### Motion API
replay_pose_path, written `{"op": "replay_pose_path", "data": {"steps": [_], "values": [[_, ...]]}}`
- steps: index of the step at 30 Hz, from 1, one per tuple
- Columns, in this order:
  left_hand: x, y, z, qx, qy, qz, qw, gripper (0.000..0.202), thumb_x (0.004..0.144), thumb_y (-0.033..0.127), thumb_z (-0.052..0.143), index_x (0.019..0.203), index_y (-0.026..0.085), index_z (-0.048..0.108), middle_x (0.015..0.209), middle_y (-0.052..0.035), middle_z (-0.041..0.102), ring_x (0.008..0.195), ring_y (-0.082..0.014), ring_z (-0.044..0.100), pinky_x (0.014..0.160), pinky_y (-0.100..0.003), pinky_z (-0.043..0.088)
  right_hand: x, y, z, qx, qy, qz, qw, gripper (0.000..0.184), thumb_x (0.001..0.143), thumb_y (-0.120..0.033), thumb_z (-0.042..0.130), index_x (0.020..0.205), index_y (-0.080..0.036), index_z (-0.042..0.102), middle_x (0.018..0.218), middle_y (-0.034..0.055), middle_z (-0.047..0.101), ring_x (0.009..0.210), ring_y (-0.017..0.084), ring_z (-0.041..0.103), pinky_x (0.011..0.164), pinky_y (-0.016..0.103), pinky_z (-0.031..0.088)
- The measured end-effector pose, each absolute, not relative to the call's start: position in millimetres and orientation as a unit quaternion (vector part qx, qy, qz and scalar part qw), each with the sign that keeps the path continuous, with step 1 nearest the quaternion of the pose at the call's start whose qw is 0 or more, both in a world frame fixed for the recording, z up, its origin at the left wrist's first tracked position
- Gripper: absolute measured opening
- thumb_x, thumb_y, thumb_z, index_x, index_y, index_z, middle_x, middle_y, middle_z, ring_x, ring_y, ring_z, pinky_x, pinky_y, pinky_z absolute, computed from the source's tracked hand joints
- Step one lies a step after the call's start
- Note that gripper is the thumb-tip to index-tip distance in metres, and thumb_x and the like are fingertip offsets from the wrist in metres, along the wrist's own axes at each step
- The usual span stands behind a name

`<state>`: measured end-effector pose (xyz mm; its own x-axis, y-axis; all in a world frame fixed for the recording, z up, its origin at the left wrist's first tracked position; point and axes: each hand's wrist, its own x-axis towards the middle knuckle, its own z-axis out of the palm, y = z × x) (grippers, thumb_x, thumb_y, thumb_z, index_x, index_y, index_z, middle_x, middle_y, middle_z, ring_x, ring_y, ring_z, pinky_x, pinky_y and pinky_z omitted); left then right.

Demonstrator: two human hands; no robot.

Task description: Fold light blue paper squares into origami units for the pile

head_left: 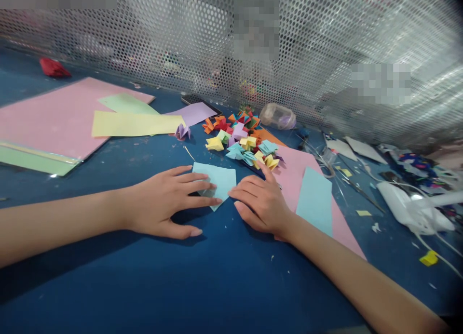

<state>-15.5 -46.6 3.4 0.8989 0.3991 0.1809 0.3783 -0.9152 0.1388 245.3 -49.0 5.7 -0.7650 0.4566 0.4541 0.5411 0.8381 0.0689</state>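
A small light-blue sheet of paper (223, 180) lies on the blue table in front of me. My left hand (166, 201) rests over its left part, fingers spread and stretched out, thumb apart. At the sheet's right edge is my right hand (262, 201), its index finger pointing away toward the folded pieces and the other fingers bent. No held thing shows in either hand. Just beyond the right hand sits a heap of folded paper pieces (238, 134) in yellow, blue, purple, orange and red. One purple folded piece (183, 131) stands apart, left of the heap.
Pink sheets (47, 110) with yellow, green and purple strips lie to the left. A light-blue strip (315, 199) rests on pink paper at right. A phone (200, 102), a clear plastic container (278, 116) and a white device (408, 208) with cords stand farther off, before a perforated metal screen (173, 45).
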Motion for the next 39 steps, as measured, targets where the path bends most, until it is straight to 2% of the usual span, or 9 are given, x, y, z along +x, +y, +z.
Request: {"op": "replay_pose_path", "data": {"steps": [5,10,14,17,20,26,30,34,39], "values": [[-18,-47,5,0.979,0.183,0.070,0.054,0.062,0.087,0.060,0.043,0.143,0.034,0.033,0.150,-0.0068,0.034,0.136,-0.0297,0.034,0.112,-0.049,0.021,249,-49,8,-0.215,-0.942,-0.077,0.245,0.024,0.085,-0.021,0.043,0.077,-0.021,0.065,0.069,-0.0014,0.069,0.069,0.016,0.061,0.108,0.051,0.027],[-20,-43,9,0.982,0.174,0.039,0.067,0.066,0.085,0.065,0.042,0.143,0.037,0.030,0.152,-0.0062,0.026,0.138,-0.0305,0.029,0.112,-0.051,0.021,250,-48,7,-0.216,-0.936,-0.027,0.277,0.021,0.083,-0.018,0.045,0.074,-0.022,0.063,0.067,-0.0028,0.069,0.065,0.015,0.061,0.103,0.049,0.034],[-21,-43,7,0.980,0.167,0.072,0.083,0.065,0.084,0.062,0.048,0.142,0.037,0.034,0.152,-0.0051,0.028,0.137,-0.0306,0.032,0.112,-0.050,0.023,250,-43,3,-0.336,-0.889,-0.049,0.306,0.016,0.083,-0.017,0.050,0.088,-0.022,0.064,0.081,0.0014,0.071,0.077,0.018,0.064,0.094,0.043,0.041],[-22,-43,5,0.978,0.166,0.087,0.091,0.065,0.083,0.062,0.050,0.141,0.036,0.035,0.152,-0.0048,0.028,0.136,-0.0310,0.032,0.113,-0.050,0.023,250,-39,-1,-0.420,-0.858,-0.067,0.289,0.019,0.083,-0.024,0.054,0.101,-0.022,0.061,0.087,0.0046,0.070,0.083,0.023,0.063,0.082,0.041,0.046],[-22,-42,3,0.978,0.170,0.079,0.092,0.066,0.084,0.062,0.049,0.142,0.036,0.033,0.152,-0.0052,0.027,0.136,-0.0309,0.032,0.113,-0.050,0.021,249,-40,-2,-0.466,-0.842,-0.035,0.268,0.023,0.082,-0.031,0.058,0.103,-0.022,0.058,0.083,0.0037,0.067,0.081,0.022,0.062,0.078,0.040,0.046],[-23,-42,0,0.977,0.172,0.091,0.089,0.064,0.084,0.062,0.048,0.141,0.038,0.034,0.150,-0.0028,0.032,0.136,-0.0296,0.034,0.113,-0.048,0.022,245,-39,-1,-0.534,-0.803,0.059,0.258,0.034,0.077,-0.035,0.064,0.106,-0.021,0.055,0.097,0.0073,0.062,0.089,0.023,0.058,0.079,0.040,0.048],[-23,-42,0,0.977,0.169,0.097,0.088,0.062,0.084,0.060,0.050,0.140,0.037,0.037,0.150,-0.0032,0.034,0.135,-0.0303,0.036,0.112,-0.048,0.024,245,-33,-1,-0.552,-0.782,0.135,0.257,0.027,0.078,-0.035,0.063,0.099,-0.020,0.057,0.086,0.0040,0.060,0.075,0.017,0.055,0.069,0.034,0.048],[-23,-42,0,0.977,0.165,0.102,0.086,0.060,0.084,0.056,0.051,0.139,0.036,0.040,0.149,-0.0041,0.036,0.135,-0.0304,0.036,0.112,-0.048,0.024,245,-29,0,-0.542,-0.755,0.237,0.282,0.029,0.077,-0.036,0.064,0.100,-0.020,0.054,0.073,-0.0018,0.054,0.059,0.011,0.047,0.054,0.026,0.042],[-24,-41,-1,0.978,0.155,0.107,0.091,0.050,0.084,0.052,0.052,0.131,0.033,0.048,0.145,-0.0056,0.041,0.135,-0.0312,0.035,0.112,-0.050,0.026,245,-27,1,-0.536,-0.716,0.327,0.306,0.035,0.075,-0.035,0.066,0.102,-0.019,0.050,0.069,-0.0035,0.055,0.057,0.010,0.048,0.052,0.026,0.040]]}}
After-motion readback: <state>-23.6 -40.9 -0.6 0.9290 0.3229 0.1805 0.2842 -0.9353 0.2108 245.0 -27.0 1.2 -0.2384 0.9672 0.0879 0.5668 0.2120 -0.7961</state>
